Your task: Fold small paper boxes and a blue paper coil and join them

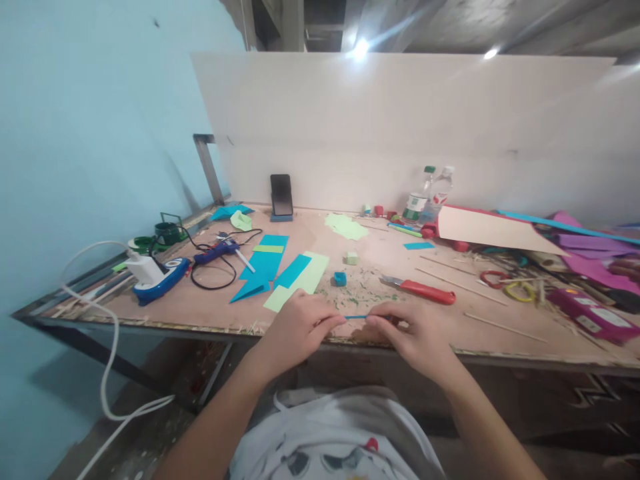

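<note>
A thin blue strip (356,317) stretches level between my two hands near the table's front edge. My left hand (305,323) pinches its left end between thumb and fingers. At the other end my right hand (413,333) is closed on the strip in the same way. Just beyond my fingers sit a small blue paper cube (340,279) and a pale green cube (351,258), with green scraps scattered around them. A red-handled utility knife (425,291) lies beyond my right hand. Light green paper (313,273) and blue paper pieces (270,257) lie beyond my left hand.
At the left are a blue power strip (163,280) with a white plug and cable, and a blue glue gun (217,251). A phone (281,195) stands at the back. Two bottles (425,197), thin wooden sticks (463,287) and a magenta box (590,317) are on the right.
</note>
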`<action>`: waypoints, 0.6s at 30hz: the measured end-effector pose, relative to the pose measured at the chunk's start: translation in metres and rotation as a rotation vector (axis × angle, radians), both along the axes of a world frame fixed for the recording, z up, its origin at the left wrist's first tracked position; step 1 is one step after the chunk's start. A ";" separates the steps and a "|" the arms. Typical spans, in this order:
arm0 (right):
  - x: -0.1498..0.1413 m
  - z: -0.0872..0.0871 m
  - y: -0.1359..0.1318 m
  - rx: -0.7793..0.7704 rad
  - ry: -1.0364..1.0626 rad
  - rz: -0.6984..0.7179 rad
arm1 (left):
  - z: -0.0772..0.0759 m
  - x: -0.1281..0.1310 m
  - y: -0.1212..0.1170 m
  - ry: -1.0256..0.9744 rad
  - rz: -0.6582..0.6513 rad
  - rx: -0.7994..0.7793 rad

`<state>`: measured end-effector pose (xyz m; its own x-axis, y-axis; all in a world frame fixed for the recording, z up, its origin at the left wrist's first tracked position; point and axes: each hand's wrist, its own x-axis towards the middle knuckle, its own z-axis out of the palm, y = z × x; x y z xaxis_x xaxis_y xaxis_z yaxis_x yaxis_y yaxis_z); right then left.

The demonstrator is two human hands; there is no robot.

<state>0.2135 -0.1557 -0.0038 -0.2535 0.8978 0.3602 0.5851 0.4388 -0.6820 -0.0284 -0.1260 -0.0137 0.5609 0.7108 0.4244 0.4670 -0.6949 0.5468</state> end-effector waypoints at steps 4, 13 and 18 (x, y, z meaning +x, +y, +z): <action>0.003 0.002 0.000 -0.006 0.074 -0.079 | 0.004 0.000 0.003 -0.151 0.044 -0.133; 0.000 0.002 0.001 -0.200 0.176 0.000 | -0.001 -0.003 0.002 -0.363 0.127 -0.290; 0.002 0.002 0.001 -0.207 0.198 -0.004 | 0.001 -0.002 0.003 -0.412 0.163 -0.410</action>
